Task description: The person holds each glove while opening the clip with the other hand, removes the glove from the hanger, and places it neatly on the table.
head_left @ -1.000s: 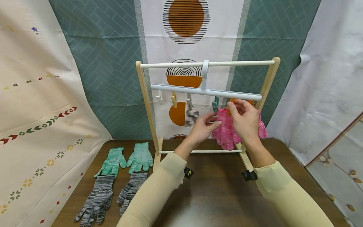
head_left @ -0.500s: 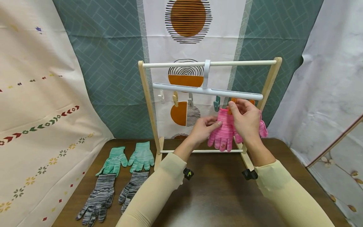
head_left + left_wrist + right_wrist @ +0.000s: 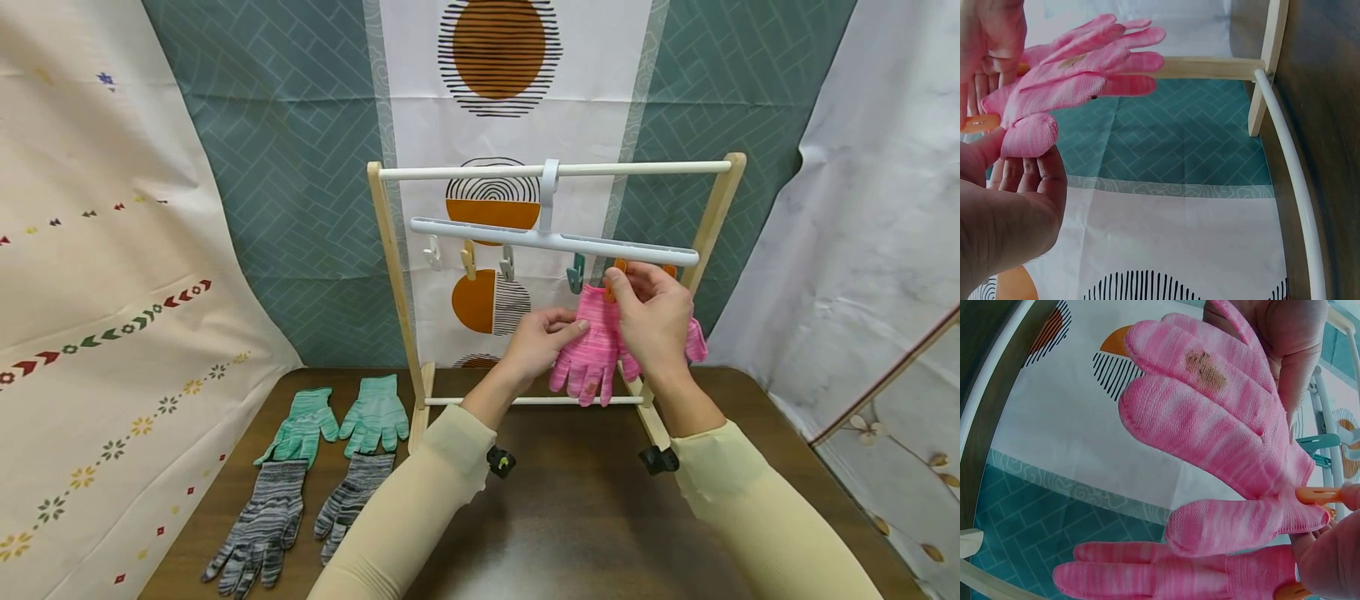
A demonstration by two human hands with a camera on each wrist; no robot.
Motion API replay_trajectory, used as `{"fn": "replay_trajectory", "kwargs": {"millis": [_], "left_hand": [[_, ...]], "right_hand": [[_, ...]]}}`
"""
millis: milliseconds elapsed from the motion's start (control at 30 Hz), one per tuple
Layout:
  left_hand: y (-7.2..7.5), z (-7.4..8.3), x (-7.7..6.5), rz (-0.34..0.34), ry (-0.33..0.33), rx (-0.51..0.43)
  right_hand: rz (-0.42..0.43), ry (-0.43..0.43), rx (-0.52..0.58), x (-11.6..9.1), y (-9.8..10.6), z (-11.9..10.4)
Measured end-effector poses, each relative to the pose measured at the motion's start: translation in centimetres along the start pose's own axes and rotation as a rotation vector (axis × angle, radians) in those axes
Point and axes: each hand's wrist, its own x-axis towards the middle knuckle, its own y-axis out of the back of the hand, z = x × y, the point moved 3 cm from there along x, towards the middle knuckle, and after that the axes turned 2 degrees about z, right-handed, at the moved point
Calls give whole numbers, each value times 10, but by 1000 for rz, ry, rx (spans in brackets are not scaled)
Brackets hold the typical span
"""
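A pink knitted glove (image 3: 588,354) hangs below the right half of the pale hanger (image 3: 555,241), fingers down. My left hand (image 3: 536,343) pinches its left edge between thumb and fingers. At the cuff, my right hand (image 3: 654,321) pinches an orange clothespin (image 3: 1317,495), whose tip lies on the cuff. A brown stain (image 3: 1205,370) marks the glove's finger area in the right wrist view. Another pink glove (image 3: 1166,578) hangs beside it from a second orange clothespin (image 3: 1291,591), partly hidden behind my right hand in the head view.
White, yellow, grey and teal clothespins (image 3: 575,273) hang along the hanger. A wooden rack (image 3: 388,250) with a white top rod (image 3: 637,168) carries it. Two mint gloves (image 3: 375,414) and two grey striped gloves (image 3: 262,521) lie at the left of the brown table (image 3: 570,517).
The pink glove's fingers have swung slightly down and left, so it lies more slanted. My right hand keeps its pinch on the orange clothespin, and the left keeps its grip on the glove.
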Motion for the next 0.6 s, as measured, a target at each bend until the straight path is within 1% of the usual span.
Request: {"fn": "replay_trajectory", "kwargs": {"millis": [233, 600], "left_hand": [[0, 0, 0, 4, -8, -2], [3, -4, 0, 3, 3, -9]], "right_hand": [[-8, -16, 18, 0, 0, 2], [-14, -33, 40, 0, -1, 4]]}}
